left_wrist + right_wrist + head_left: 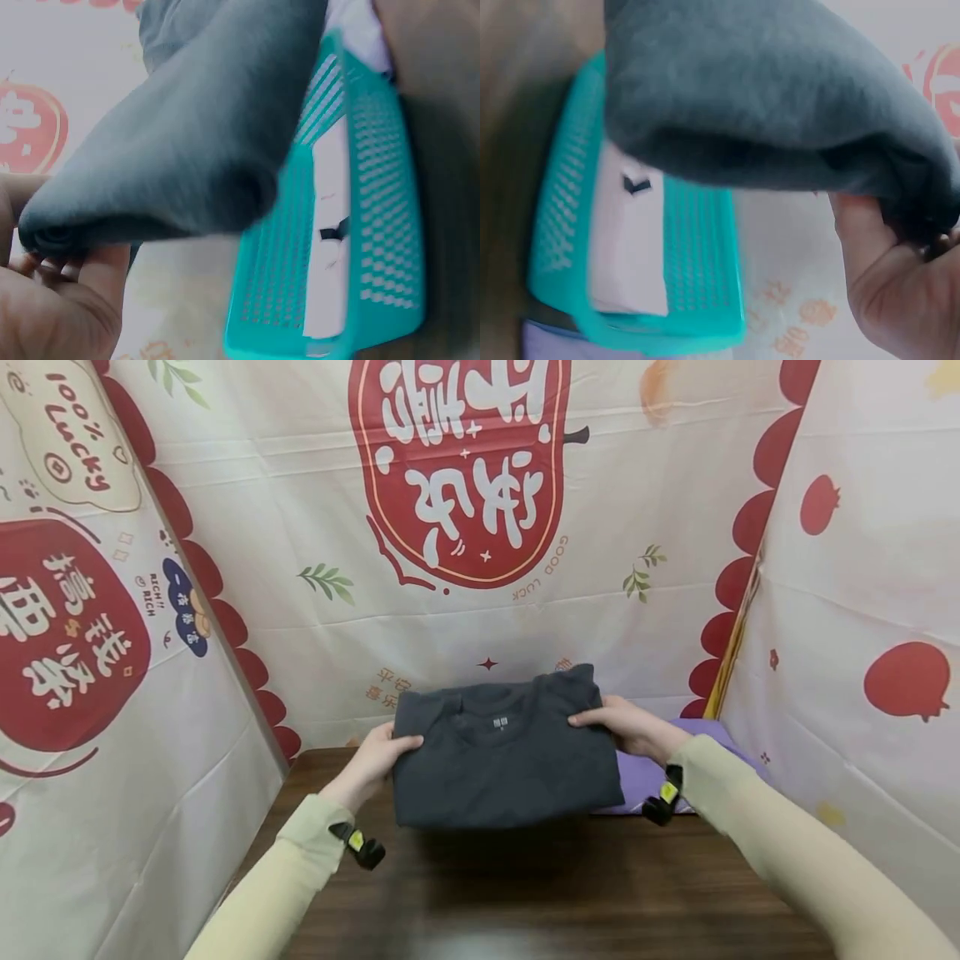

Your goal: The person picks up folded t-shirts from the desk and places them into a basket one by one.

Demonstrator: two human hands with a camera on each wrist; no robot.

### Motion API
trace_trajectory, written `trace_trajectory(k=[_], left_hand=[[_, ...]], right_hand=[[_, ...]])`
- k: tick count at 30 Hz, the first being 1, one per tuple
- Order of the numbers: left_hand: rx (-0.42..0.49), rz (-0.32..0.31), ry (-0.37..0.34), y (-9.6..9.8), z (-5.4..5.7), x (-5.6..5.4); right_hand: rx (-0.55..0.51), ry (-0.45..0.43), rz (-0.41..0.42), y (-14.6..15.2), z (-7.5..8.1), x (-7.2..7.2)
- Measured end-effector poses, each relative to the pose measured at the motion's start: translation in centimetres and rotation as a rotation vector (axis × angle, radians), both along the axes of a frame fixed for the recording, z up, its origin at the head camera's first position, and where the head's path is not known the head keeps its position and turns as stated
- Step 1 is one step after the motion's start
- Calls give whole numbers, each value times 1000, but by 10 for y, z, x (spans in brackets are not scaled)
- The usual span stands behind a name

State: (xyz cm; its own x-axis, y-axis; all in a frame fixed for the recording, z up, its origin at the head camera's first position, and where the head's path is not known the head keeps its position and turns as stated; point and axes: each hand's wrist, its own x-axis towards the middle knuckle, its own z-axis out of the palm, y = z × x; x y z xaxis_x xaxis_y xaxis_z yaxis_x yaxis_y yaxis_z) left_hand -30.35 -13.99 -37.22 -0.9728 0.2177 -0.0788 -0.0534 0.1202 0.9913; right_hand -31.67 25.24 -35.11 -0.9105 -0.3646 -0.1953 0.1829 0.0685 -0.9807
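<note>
A folded dark grey T-shirt (502,768) is held up at both sides, its round neckline toward the back wall. My left hand (378,756) grips its left edge, thumb on top and fingers beneath. At the opposite edge, my right hand (630,727) pinches the cloth near the shoulder in the same way. Both wrist views show the rolled lower folds of the shirt from the side. Below it stands a teal plastic basket (386,225) with perforated walls, hidden behind the shirt in the head view. Inside the basket lies a white folded item (626,247) with a small black mark.
Purple cloth (637,781) lies on the dark wooden table (465,893), right of the shirt. A printed fabric backdrop (270,485) rises behind the table, with similar fabric walls on the left and right. Each wrist carries a strapped-on black camera.
</note>
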Motion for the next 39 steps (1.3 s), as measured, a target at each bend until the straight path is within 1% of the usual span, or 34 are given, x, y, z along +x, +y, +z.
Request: trace_trajectory(k=[3, 5, 7, 11, 16, 18, 20, 23, 25, 28, 31, 32, 35, 39], left_hand=[[5, 32, 7, 3, 0, -25], [11, 49, 14, 5, -3, -39], [21, 78, 18, 10, -8, -52], [-13, 124, 31, 20, -22, -69], [-107, 172, 41, 28, -41, -83], [-140, 177, 39, 30, -49, -88], [-153, 174, 31, 31, -56, -91], [-174, 172, 30, 32, -63, -93], [-187, 169, 41, 31, -66, -92], [-209, 166, 43, 30, -70, -90], [-230, 152, 20, 32, -74, -90], [-238, 145, 3, 32, -75, -91], [-292, 124, -23, 34, -80, -93], [-367, 96, -31, 36, -86, -95]], right_hand=[[17, 0, -34, -4, -1, -28], [26, -8, -69, -6, -6, -43], [36, -15, -116, -7, -13, -55], [71, -24, -192, -10, -31, -72], [124, -24, -216, -15, -52, -81], [151, -24, -219, -18, -59, -83], [181, -17, -225, -21, -66, -85], [206, 9, -226, -23, -73, -88], [235, 35, -230, -26, -78, -90], [265, 46, -235, -30, -85, -91], [317, 38, -229, -34, -89, -90], [339, 41, -220, -36, -90, -88], [399, 31, -215, -40, -95, -88], [447, 24, -234, -48, -105, -89]])
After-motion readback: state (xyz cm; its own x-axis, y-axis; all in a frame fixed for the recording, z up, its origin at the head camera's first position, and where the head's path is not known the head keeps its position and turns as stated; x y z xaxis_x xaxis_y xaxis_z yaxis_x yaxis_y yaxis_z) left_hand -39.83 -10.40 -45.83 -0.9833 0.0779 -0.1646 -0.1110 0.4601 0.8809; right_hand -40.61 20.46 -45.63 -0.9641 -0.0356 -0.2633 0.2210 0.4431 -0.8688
